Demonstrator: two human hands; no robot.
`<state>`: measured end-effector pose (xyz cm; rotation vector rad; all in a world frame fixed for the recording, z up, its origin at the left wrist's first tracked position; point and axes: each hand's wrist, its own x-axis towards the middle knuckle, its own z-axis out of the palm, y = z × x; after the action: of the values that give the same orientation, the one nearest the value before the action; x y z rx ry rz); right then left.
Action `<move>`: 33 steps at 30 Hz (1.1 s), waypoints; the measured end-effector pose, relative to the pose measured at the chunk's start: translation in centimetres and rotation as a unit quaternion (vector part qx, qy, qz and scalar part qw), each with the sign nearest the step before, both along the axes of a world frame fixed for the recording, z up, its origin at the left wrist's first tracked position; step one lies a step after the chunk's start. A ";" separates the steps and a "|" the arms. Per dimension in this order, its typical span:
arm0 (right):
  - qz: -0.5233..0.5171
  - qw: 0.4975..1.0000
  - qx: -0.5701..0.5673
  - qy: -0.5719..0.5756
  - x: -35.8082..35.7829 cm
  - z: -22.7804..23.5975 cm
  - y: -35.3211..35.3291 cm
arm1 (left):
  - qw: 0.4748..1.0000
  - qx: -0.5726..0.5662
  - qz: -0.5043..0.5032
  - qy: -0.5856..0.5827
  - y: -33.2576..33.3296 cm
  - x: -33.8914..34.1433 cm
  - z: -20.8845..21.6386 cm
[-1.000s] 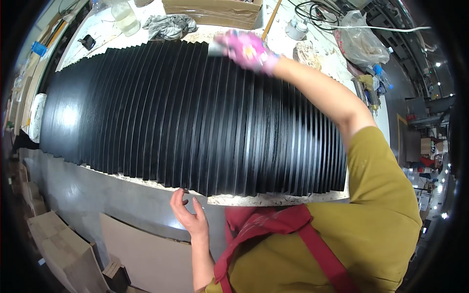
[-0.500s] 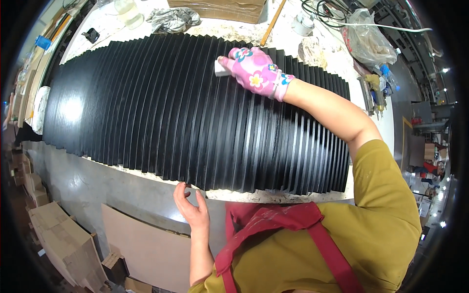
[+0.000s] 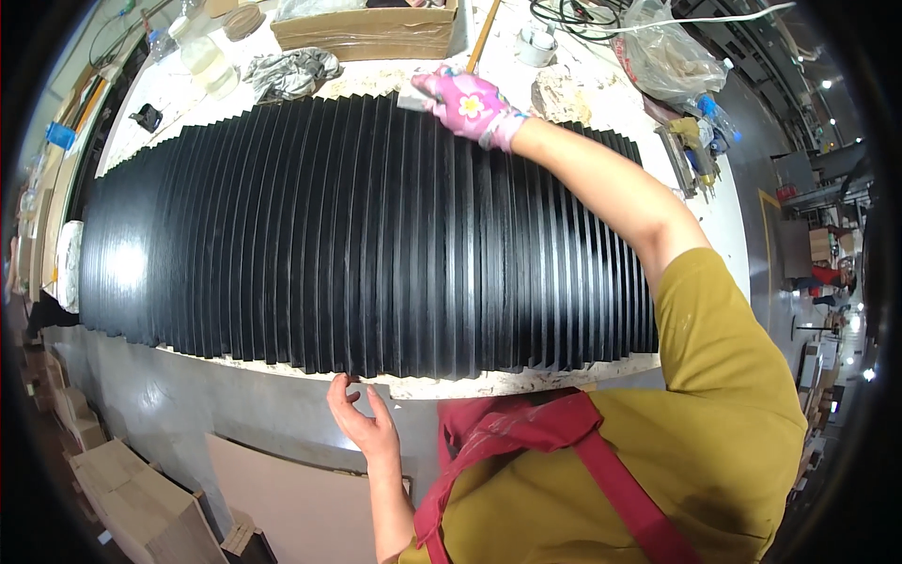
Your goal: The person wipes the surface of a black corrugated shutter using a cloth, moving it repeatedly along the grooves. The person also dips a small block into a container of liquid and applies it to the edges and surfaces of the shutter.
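The black pleated panel (image 3: 376, 244) lies lengthwise left to right on the desk (image 3: 728, 221). At its far edge the gloved right hand (image 3: 470, 105) grips a pale block (image 3: 411, 100); at its near edge the bare left hand (image 3: 368, 428) hangs half-open, seemingly empty.

— Entry: head view. Position?
— Left unit of a fisheye pair, head-worn, above the wearer; the grip of the gloved right hand (image 3: 473, 110) on a pale block (image 3: 412, 100) lies below, high in the picture.
— Facing?
— Down and forward, upright. Beyond the grip: cardboard box (image 3: 366, 33), cut by the upper edge. Nearer the wearer: bare left hand (image 3: 365, 425) and, lower right of the grip, olive shirt (image 3: 601, 489).
— Nearness?
— Close on the shirt; wide enough for the black slats (image 3: 329, 235) on both sides of the grip and, far right of it, workshop floor (image 3: 752, 216).
— Margins?
— Dark, curved, left and right.
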<state>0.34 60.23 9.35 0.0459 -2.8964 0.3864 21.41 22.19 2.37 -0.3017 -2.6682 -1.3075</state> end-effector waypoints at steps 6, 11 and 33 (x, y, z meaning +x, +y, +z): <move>0.090 0.985 0.063 0.133 4.2 -1.2 -2.2 | 0.999 0.021 -0.038 -0.006 0.0 -0.6 0.1; 0.279 0.958 -0.047 0.050 15.5 1.3 -10.8 | 0.995 0.005 -0.076 -0.064 -1.3 -0.8 2.0; -0.275 0.515 -0.805 0.104 32.6 -0.7 -5.4 | 0.901 -0.044 -0.428 0.050 21.9 -25.0 10.4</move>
<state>32.97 54.87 8.67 -0.9400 -1.0982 2.3087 -3.55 44.08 12.80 -1.6449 -2.5622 -1.2633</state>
